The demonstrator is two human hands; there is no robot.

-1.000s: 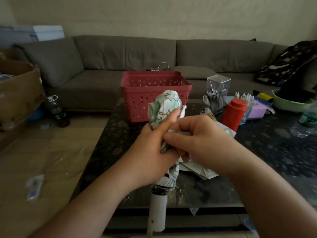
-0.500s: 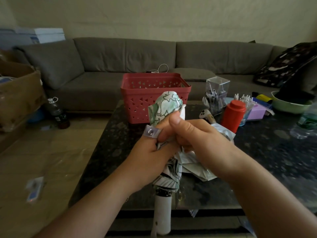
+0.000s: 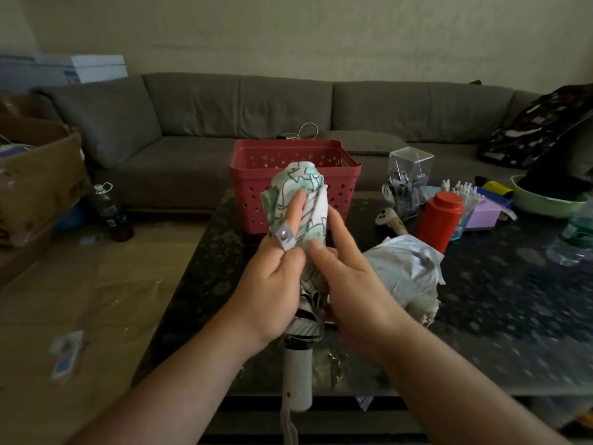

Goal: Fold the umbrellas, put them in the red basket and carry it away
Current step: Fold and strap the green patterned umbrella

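Note:
I hold a folded green-and-white patterned umbrella [image 3: 305, 194] upright in front of me, its white handle [image 3: 296, 377] pointing down. My left hand [image 3: 272, 290] grips its middle, the index finger lying up along the fabric, and the snap strap [image 3: 284, 236] sits over that hand. My right hand [image 3: 346, 281] presses against the umbrella's right side. The red basket [image 3: 244, 165] stands on the dark table right behind the umbrella. A second, pale grey umbrella [image 3: 404, 274] lies crumpled on the table to my right.
On the dark table [image 3: 513, 300] stand a red bottle [image 3: 441, 220], a clear pen box [image 3: 409, 178], a purple box [image 3: 481, 216] and a green bowl [image 3: 545, 203]. A grey sofa [image 3: 224, 123] runs behind. A cardboard box [image 3: 35, 175] and a dark bottle [image 3: 110, 210] sit at left.
The strap with its snap has come around the umbrella and now lies over my left hand. My right hand has slid down and off the top, uncovering the grey umbrella behind it.

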